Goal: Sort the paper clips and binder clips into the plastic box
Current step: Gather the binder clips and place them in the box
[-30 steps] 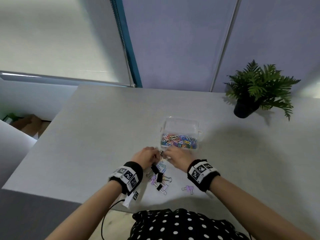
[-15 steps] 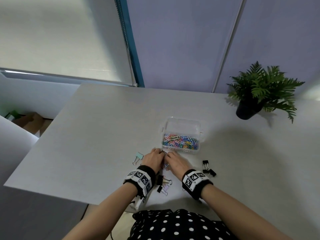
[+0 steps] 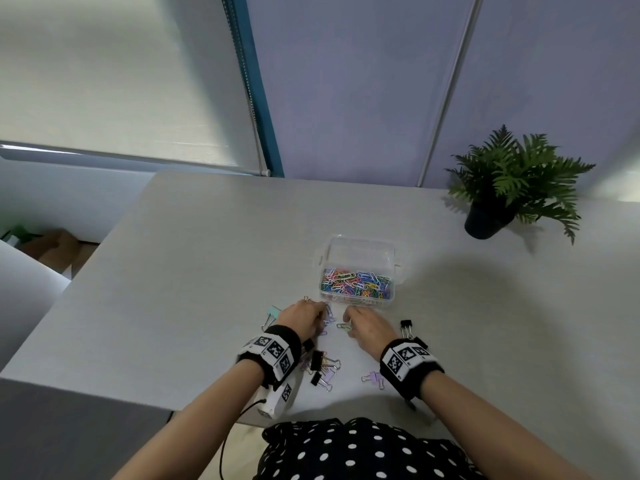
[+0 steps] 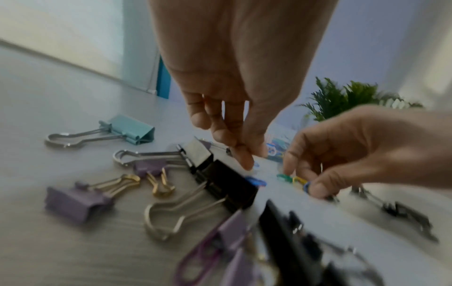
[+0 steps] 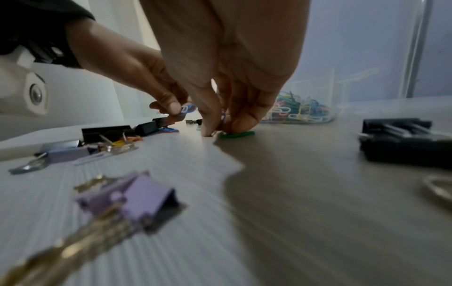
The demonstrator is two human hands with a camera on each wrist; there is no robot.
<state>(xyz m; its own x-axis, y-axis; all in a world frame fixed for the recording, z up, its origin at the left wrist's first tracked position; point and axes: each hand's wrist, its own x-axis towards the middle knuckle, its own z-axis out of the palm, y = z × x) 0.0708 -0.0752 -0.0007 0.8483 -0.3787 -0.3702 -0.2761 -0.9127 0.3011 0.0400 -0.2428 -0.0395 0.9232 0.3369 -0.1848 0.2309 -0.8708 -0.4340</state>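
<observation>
Grey bench (image 3: 207, 271) under a window blind, with a potted plant (image 3: 512, 181) at its far right corner. Near the front edge, both hands work just short of the plastic box (image 3: 360, 251), already heaped with paper clips (image 3: 356, 284). Left hand (image 3: 301, 318) has its fingers pinched on a blue clip (image 5: 187, 109); right hand (image 3: 370, 329) pinches loose clips against the bench. Binder clips (image 3: 320, 367) lie scattered by the wrists. Likely next: lift the pinched clips into the box.
</observation>
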